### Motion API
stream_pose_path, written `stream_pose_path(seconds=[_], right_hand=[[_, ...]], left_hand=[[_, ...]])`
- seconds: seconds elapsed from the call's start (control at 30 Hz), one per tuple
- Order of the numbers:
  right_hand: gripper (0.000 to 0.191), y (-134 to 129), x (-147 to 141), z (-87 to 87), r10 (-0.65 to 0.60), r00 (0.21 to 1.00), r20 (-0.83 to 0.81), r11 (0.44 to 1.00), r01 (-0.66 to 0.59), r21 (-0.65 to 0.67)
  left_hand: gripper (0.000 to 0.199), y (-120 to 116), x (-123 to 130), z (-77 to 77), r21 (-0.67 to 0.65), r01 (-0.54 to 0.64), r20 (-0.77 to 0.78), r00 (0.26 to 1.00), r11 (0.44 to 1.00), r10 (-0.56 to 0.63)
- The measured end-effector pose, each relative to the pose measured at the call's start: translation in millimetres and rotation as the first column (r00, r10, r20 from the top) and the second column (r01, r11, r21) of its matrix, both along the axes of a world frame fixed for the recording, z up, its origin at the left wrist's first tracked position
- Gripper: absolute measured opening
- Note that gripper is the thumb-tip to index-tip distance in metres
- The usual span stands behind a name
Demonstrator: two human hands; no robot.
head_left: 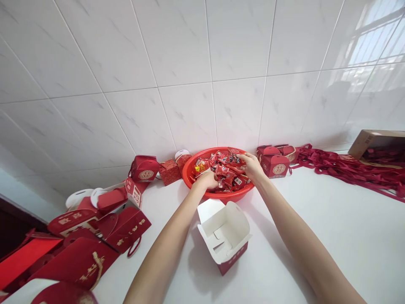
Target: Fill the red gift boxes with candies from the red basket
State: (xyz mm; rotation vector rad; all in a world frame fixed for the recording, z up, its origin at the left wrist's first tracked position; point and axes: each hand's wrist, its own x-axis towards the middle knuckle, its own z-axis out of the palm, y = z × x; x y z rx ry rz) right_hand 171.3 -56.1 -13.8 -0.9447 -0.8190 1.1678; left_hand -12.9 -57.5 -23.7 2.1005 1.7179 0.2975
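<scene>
Red-wrapped candies (223,170) fill a red plastic basket (232,196) against the tiled wall, with a yellow-wrapped one (199,168) on the left side. My left hand (207,180) reaches over the near-left rim, its fingers curled down among the candies; what they hold is hidden. At the right rim, my right hand (251,165) has thumb and fingers drawn together at a wrapped candy (233,150). Between my forearms stands a dark red gift box (233,258), its flaps up and its white inside (226,232) showing no contents.
Closed red gift boxes stand left of the basket (144,169) and right of it (275,164). More red boxes (85,253) crowd the table's left edge. Dark red ribbons (335,169) lie at right, beside a cardboard box (368,143) on its side.
</scene>
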Motion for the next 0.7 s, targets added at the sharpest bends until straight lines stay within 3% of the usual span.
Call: stream_pose_path(seconds=[0.1, 0.2, 0.27, 0.37, 0.43, 0.57, 0.7], right_hand=[[0.03, 1.0, 0.9, -0.1, 0.015, 1.0, 0.002, 1.0, -0.015, -0.006], [0.028, 0.6, 1.5, 0.5, 0.015, 0.999, -0.031, 1.0, -0.016, -0.014], [0.027, 0.2, 1.9, 0.9, -0.006, 0.999, -0.043, 1.0, 0.006, -0.007], [0.026, -0.6, 2.5, 1.5, -0.024, 1.0, -0.02, 1.0, 0.024, 0.016], [0.026, -1.1, 2.7, 2.3, -0.025, 1.0, -0.016, 0.999, 0.026, 0.022], [0.026, -1.8, 2.2, 4.8, -0.037, 0.998, -0.052, 0.999, 0.038, 0.017], [0.022, -1.8, 2.8, 6.2, -0.072, 0.994, -0.079, 0.997, 0.072, -0.001]], left_hand=[[0.009, -4.7, 2.1, 3.1, -0.071, 0.035, -0.022, 0.999, 0.997, -0.036], [0.009, -10.4, 6.2, 7.8, -0.041, 0.066, -0.037, 0.997, 0.997, -0.068], [0.013, -12.8, 10.4, 11.1, -0.028, 0.192, 0.004, 0.981, 0.981, -0.192], [0.031, -13.9, 18.4, 15.8, 0.086, 0.485, 0.102, 0.865, 0.87, -0.492], [0.042, -13.5, 24.2, 18.3, 0.159, 0.599, 0.067, 0.786, 0.785, -0.614], [0.057, -11.0, 36.6, 20.4, 0.122, 0.694, -0.071, 0.719, 0.709, -0.691], [0.043, -10.1, 51.3, 22.1, 0.074, 0.753, -0.198, 0.654, 0.654, -0.73]])
